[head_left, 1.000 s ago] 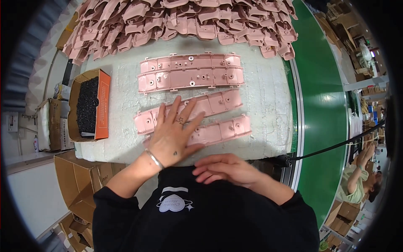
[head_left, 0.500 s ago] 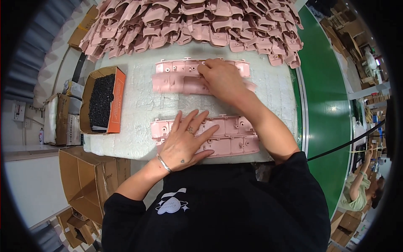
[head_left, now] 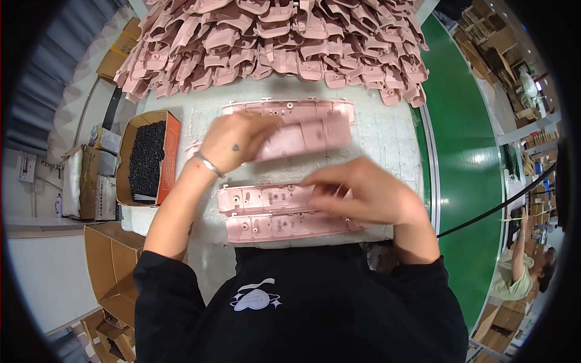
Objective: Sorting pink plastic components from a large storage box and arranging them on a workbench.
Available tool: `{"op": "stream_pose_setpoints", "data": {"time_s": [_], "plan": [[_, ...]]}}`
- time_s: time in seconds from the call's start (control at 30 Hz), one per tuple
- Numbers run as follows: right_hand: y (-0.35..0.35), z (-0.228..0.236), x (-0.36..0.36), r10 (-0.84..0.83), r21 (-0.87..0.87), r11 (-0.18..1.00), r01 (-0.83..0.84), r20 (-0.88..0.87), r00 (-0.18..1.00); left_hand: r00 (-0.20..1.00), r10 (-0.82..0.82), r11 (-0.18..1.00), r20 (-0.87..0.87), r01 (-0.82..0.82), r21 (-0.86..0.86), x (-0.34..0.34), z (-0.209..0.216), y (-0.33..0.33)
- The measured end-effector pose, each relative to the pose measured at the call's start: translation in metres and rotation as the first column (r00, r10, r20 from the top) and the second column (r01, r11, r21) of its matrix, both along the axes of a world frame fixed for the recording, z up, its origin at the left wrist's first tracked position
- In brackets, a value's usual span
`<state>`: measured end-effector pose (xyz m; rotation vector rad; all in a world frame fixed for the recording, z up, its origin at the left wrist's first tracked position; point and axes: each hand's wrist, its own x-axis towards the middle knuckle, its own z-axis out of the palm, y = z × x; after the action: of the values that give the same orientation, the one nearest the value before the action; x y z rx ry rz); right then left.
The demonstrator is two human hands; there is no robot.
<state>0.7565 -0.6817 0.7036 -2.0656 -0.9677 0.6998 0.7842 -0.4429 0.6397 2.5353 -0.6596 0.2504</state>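
Note:
My left hand (head_left: 233,140) is closed on the left part of a long pink plastic panel (head_left: 311,138). That panel tilts, its right end higher up, and is slightly blurred. Just beyond it lies another pink panel (head_left: 289,107) with small round posts, partly covered by my hand and the tilted piece. My right hand (head_left: 366,192) hovers over the right end of two more pink panels, an upper one (head_left: 257,198) and a lower one (head_left: 266,227), lying side by side near me. Its fingers are bent and smeared by motion, so whether they hold anything is unclear.
A large heap of pink plastic parts (head_left: 272,48) fills the far side of the white-wrapped table (head_left: 387,145). At left stands an orange-sided box (head_left: 171,157) of small black pieces (head_left: 147,157). A green surface (head_left: 457,151) runs along the right, where another person (head_left: 523,269) is visible.
My left hand has moved from the near panels to the far pair and taken hold of one, which now tilts. My right hand has come back from the far pair to the near panels.

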Motion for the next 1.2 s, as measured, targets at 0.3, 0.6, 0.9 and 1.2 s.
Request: {"op": "stream_pose_setpoints", "data": {"time_s": [0.3, 0.6, 0.9, 1.2], "plan": [[0.027, -0.100, 0.113, -0.352, 0.212, 0.936, 0.282, 0.603, 0.716, 0.960, -0.145, 0.989, -0.240, 0.145, -0.015, -0.039, -0.027, -0.020], [0.031, -0.115, 0.098, -0.058, 0.107, 0.994, 0.007, 0.483, 0.873, 0.934, 0.078, 0.973, -0.348, 0.006, 0.232, -0.109, -0.016, 0.007], [-0.042, -0.120, 0.072, -0.708, 0.174, 0.639, 0.750, -0.248, 0.661, 0.934, 0.338, 0.878, -0.118, -0.358, -0.317, -0.093, -0.057, 0.015], [-0.040, -0.129, 0.058, -0.624, 0.337, 0.605, 0.722, -0.362, 0.692, 0.903, 0.293, 0.769, -0.313, -0.417, -0.485, -0.076, -0.060, 0.004]]}}
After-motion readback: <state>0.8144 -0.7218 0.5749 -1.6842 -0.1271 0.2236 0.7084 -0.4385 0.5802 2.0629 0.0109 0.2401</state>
